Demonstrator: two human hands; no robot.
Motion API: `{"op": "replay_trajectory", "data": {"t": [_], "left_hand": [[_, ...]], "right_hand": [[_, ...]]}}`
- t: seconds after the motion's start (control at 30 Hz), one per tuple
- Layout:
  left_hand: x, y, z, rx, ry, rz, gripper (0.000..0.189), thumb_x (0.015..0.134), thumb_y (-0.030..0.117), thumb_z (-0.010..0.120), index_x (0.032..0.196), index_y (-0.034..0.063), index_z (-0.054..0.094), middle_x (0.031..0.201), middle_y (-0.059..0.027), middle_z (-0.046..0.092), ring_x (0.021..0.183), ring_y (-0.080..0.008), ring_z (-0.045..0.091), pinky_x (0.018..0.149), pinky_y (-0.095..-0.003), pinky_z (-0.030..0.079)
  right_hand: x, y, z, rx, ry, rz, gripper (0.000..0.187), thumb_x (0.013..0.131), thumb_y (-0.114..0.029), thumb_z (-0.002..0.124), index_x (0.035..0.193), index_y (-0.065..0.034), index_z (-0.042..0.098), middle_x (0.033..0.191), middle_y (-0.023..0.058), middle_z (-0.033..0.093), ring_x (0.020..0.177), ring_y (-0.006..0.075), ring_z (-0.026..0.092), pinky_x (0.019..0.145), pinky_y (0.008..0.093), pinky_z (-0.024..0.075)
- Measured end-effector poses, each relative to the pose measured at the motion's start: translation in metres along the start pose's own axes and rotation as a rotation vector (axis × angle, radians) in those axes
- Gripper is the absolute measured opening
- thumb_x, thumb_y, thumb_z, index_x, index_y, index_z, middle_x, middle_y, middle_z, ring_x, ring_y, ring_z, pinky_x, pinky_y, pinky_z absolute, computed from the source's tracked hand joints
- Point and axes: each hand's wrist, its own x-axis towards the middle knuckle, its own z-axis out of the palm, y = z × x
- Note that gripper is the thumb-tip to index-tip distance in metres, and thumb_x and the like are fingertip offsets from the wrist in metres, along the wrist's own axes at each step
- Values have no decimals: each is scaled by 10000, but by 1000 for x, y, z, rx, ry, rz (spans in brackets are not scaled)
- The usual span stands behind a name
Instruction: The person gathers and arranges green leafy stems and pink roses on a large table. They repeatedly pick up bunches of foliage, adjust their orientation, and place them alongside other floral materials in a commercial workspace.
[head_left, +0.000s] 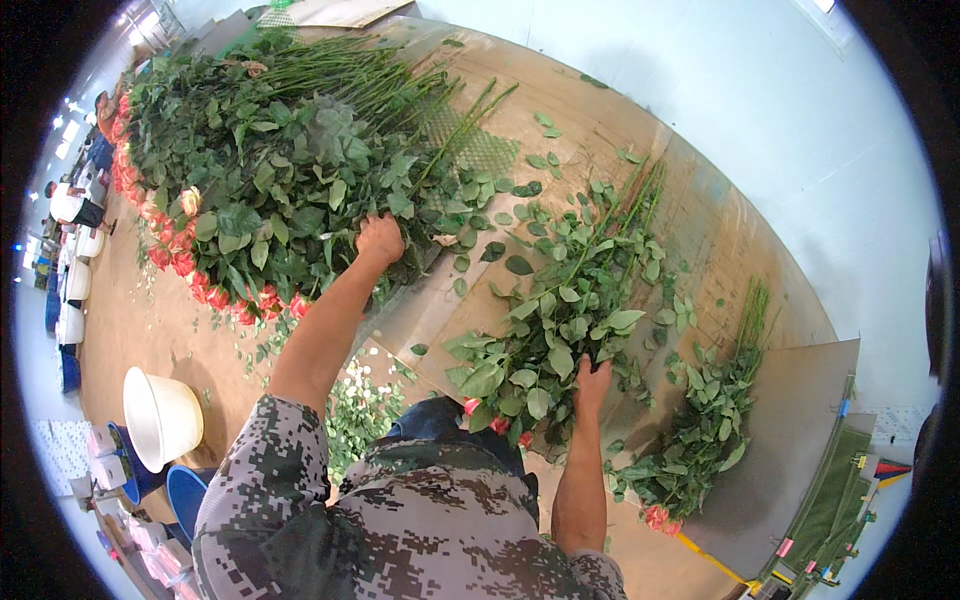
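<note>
A large heap of long-stemmed roses (292, 157) lies on the left of the worktable, its coral-pink blooms towards the table's near left edge. My left hand (381, 238) reaches into the foliage at the heap's near right side; leaves hide the fingertips, so its hold cannot be told. In front of me lies a smaller bunch of roses (562, 322) with a few pink blooms at the near edge. My right hand (592, 379) is at its lower right side, fingers partly hidden among the leaves. Another rose bunch (712, 412) lies farther right, touched by neither hand.
Loose leaves (517, 264) and green netting (487, 148) lie on the worktable (465, 300). A grey panel (787, 420) stands at the right end. Cut foliage (360, 412) covers the floor near me. A white tub (161, 420) and blue buckets (186, 491) stand left; people are farther off.
</note>
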Motion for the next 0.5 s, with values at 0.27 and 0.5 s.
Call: {"op": "replay_trajectory", "data": {"t": [0.27,0.5], "left_hand": [[23,-3,10,67,-90,5,578,804,133,509,1345,71,315,1234,-198,470,1149,-361,444,896,-429,440],[16,-25,-40,-174,172,425,455,753,184,573,1160,30,442,1031,-228,583,959,-393,554,819,-439,452]], "right_hand": [[4,-5,-15,-70,-272,137,627,874,-354,525,1308,57,335,1355,237,320,1223,398,348,967,454,339],[-1,-13,-16,-102,-188,83,520,869,-303,541,1235,48,424,1275,218,428,1124,362,457,896,457,385]]}}
